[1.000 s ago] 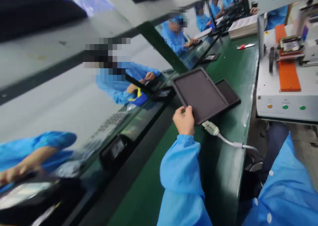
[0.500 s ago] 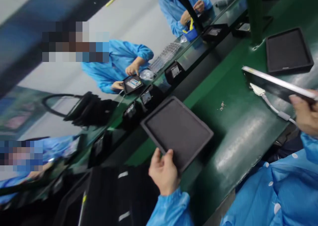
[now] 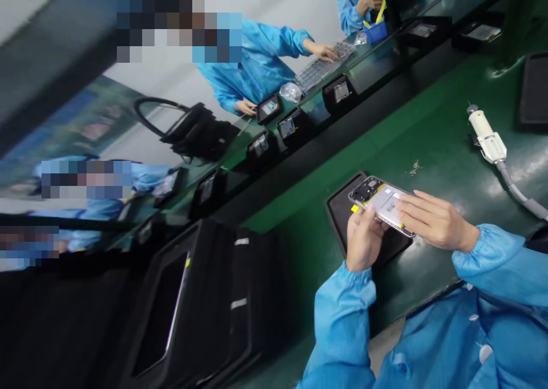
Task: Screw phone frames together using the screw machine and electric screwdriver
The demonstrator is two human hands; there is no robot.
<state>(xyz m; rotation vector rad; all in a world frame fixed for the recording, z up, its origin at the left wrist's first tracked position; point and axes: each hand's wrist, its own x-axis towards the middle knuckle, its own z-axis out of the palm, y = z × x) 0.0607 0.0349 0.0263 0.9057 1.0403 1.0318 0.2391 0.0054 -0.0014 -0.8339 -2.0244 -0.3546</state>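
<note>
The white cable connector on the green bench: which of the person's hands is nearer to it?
Right. The right hand lies on the opened phone, below-left of the connector; the left hand grips the phone's far end.

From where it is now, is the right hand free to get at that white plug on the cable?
Probably not right away. The right hand rests on the opened phone that the left hand also grips. The white plug lies uncovered on the green belt, nothing blocking it.
</note>
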